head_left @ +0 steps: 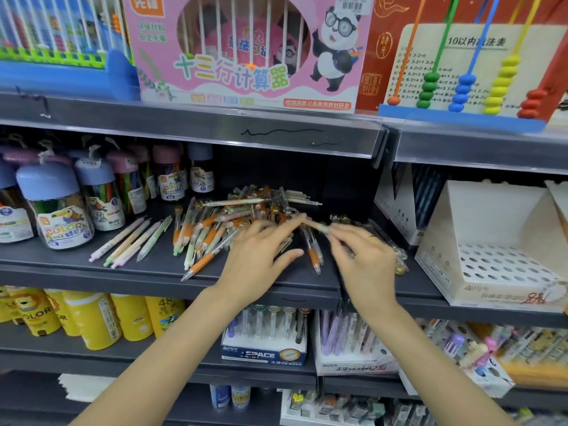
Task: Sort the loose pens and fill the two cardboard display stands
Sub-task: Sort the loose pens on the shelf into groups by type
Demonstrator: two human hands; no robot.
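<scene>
**Shelf record: loose pens and display stands, middle tier**

Left hand (261, 256): extended palm down over the pile of loose pens (233, 222), fingers straight and spread, forefinger reaching right; nothing was grasped.

Right hand (365, 259): raised just right of the left, fingers curled, a pale pen (319, 226) pinched at the fingertips. A ring was noted on one finger.

Items, listed left to right along the dark shelf (153, 265):

- Lidded jars (55, 207), marked "COLOR", with a toucan picture; the count could not be fixed, as the row was cut off by the frame edge.
- Four pastel pens (129, 241), laid side by side, apart from the pile.
- The pile itself, heaped at mid-shelf, made up mostly of orange-gripped and pale green pens; too tangled to be counted.
- A few clear pens (396, 250), laid behind the right hand.
- One white cardboard display stand (488, 262), its perforated tray unfilled; the printing on its front could not be read. A second stand (396, 204) was seen behind it, partly hidden.

Upper tier: a pink box (246, 50) printed "十三行计算器", and one bead frame (467, 75) headed "10以内", the rest blurred.

Lower tier: yellow tubs (92, 318) marked "48", and a pen box (264, 352) marked "SPACE".
</scene>
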